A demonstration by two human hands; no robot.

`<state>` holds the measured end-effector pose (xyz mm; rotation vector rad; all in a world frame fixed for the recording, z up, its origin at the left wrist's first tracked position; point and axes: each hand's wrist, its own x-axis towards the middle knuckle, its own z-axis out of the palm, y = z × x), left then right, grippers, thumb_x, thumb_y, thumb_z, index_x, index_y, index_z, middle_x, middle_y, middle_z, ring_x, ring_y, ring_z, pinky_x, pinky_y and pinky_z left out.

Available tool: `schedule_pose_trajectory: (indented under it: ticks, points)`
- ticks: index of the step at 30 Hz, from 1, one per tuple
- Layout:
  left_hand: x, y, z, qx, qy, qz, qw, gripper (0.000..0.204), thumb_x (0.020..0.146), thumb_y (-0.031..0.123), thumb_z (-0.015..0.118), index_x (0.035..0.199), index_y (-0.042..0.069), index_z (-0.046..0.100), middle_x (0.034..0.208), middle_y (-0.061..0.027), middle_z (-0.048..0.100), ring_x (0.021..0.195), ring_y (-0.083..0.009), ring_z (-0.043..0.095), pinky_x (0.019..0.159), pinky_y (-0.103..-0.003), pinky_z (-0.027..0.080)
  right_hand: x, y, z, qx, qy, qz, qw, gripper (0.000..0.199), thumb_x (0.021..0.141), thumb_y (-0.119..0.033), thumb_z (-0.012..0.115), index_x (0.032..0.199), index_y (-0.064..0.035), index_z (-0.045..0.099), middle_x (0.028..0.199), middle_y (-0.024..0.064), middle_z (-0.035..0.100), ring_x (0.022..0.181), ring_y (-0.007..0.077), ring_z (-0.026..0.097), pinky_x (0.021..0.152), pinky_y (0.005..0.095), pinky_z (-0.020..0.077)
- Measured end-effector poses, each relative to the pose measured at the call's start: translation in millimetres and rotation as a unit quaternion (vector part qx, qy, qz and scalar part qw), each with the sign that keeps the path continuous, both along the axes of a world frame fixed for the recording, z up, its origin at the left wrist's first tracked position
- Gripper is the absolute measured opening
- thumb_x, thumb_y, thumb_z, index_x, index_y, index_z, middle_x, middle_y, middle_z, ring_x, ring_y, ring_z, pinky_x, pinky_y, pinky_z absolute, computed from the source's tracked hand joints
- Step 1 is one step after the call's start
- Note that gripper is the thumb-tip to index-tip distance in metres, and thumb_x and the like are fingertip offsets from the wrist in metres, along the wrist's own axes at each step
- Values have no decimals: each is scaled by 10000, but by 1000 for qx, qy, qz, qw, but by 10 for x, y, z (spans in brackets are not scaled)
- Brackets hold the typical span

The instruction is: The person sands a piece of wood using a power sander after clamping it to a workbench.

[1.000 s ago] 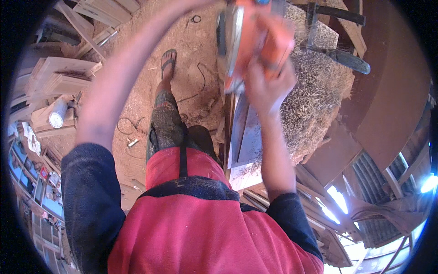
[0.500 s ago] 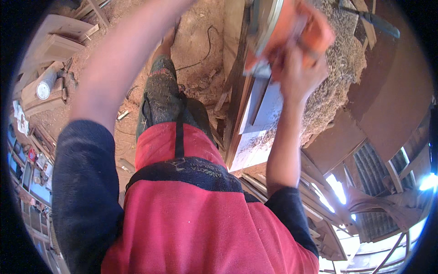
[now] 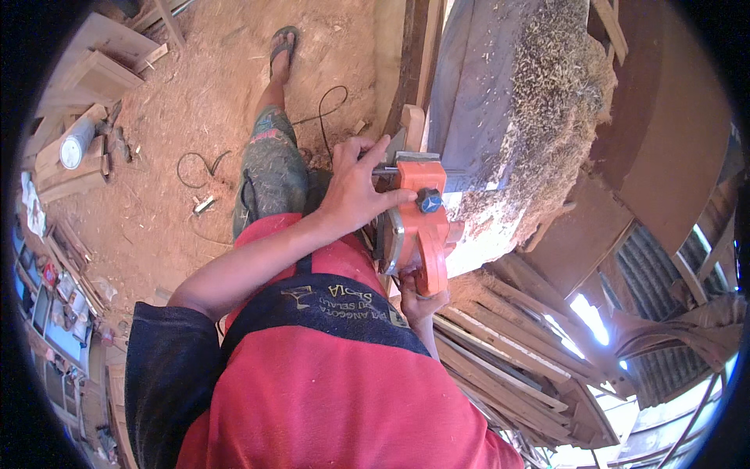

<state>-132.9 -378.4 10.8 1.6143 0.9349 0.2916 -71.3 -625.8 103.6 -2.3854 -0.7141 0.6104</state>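
An orange electric planer point(image 3: 416, 242) with a dark blue knob on top stands close in front of my body, at the near end of a wooden workpiece point(image 3: 473, 86). My left hand point(image 3: 353, 187) grips its left front side, thumb on the orange body beside the knob and fingers over the metal side guide. Behind it, my right hand point(image 3: 422, 303) is closed round the planer's rear handle, the fingers partly hidden by it. The planer's underside is out of sight.
Shavings point(image 3: 558, 117) lie heaped along the workpiece's right side. Wooden strips point(image 3: 508, 352) are stacked at the near right, beside large brown boards point(image 3: 664, 133). A black cable point(image 3: 322, 113) loops over the sawdust-covered floor. Timber pieces point(image 3: 101, 74) stand at the far left.
The planer has come from the far end back toward my body. My right arm has drawn in with it, and my left hand, out of frame before, now shows at its front.
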Motion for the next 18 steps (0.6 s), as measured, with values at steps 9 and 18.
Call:
schedule_pose_trajectory:
  ticks: [9,18]
  points:
    - [659,1580,-98,-54,-46,33,997,944,685,448,904,1413,-24,533,1258,-181,528,1218,-338,507,1059,-407,413,704,1511,-90,43,35,24,998,329,799,-54,746,1100,48,661,952,118,706,859,162,679,757,328,549]
    - [1464,3495,-199,4,-15,23,1000,898,687,484,889,1379,3,579,1266,-193,558,1230,-342,507,1050,-416,414,1513,3687,-86,82,23,26,996,270,768,-3,663,1026,68,621,795,88,685,719,151,668,671,293,541]
